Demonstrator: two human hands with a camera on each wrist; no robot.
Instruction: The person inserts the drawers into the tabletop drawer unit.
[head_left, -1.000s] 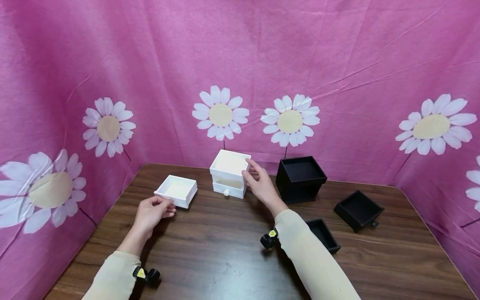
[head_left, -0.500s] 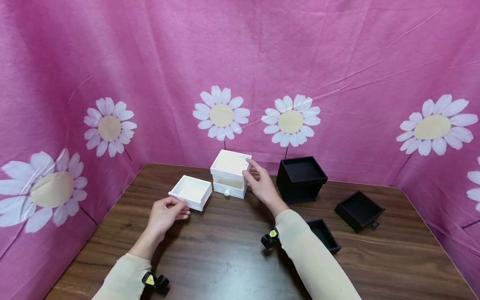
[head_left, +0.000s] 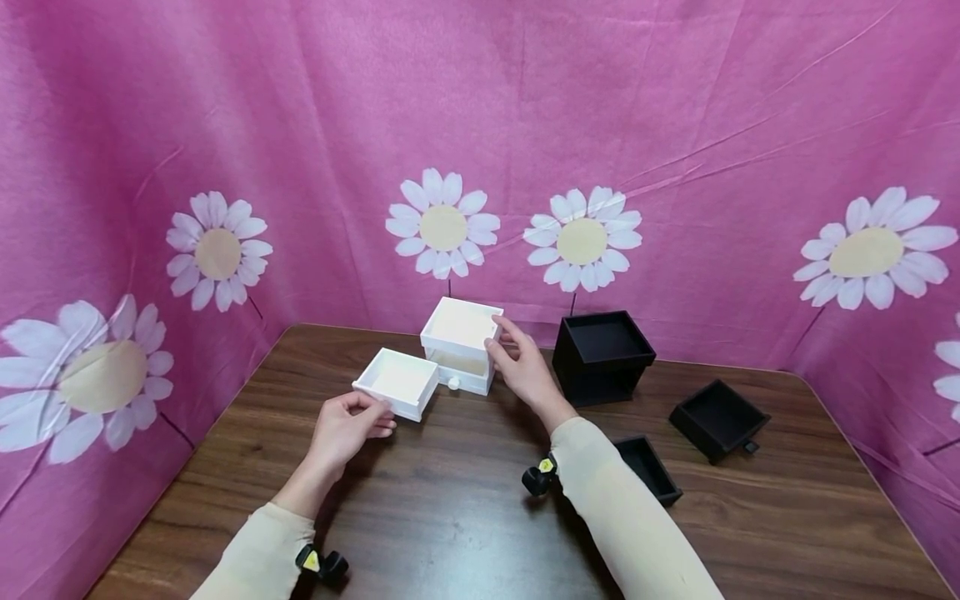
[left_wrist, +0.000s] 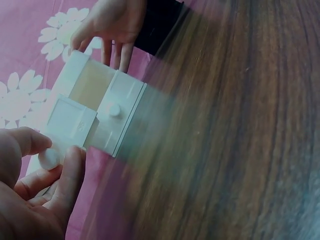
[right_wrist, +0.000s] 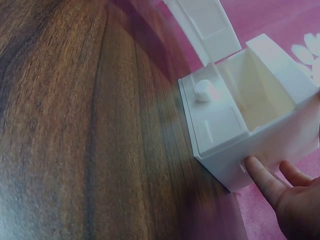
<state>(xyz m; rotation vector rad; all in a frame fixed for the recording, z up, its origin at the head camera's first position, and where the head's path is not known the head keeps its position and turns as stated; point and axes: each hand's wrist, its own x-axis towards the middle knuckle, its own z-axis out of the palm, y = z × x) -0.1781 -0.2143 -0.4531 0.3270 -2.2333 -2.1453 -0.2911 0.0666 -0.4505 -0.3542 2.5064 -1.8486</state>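
Observation:
My left hand point(head_left: 341, 433) pinches the round knob point(left_wrist: 49, 159) of a white drawer point(head_left: 401, 379). The drawer is held up at the front left of a small white cabinet point(head_left: 461, 323), and its far corner overlaps the cabinet in the head view. Inside the cabinet, the upper slot point(right_wrist: 255, 95) is hollow, while a lower drawer point(right_wrist: 212, 117) with its own knob point(right_wrist: 202, 91) fills the bottom. My right hand point(head_left: 528, 375) rests against the cabinet's right side, with fairly straight fingers point(right_wrist: 265, 180) touching the wall.
A black cabinet point(head_left: 600, 354) with a hollow front stands right of the white one. Two black drawers lie loose on the wooden table point(head_left: 465, 517): one point(head_left: 718, 421) farther right, another point(head_left: 648, 471) partly behind my right sleeve. A pink flowered cloth point(head_left: 480, 100) hangs behind.
My left hand has carried the white drawer rightward, up to the front left of the white cabinet. My right hand and the cabinet have stayed in place.

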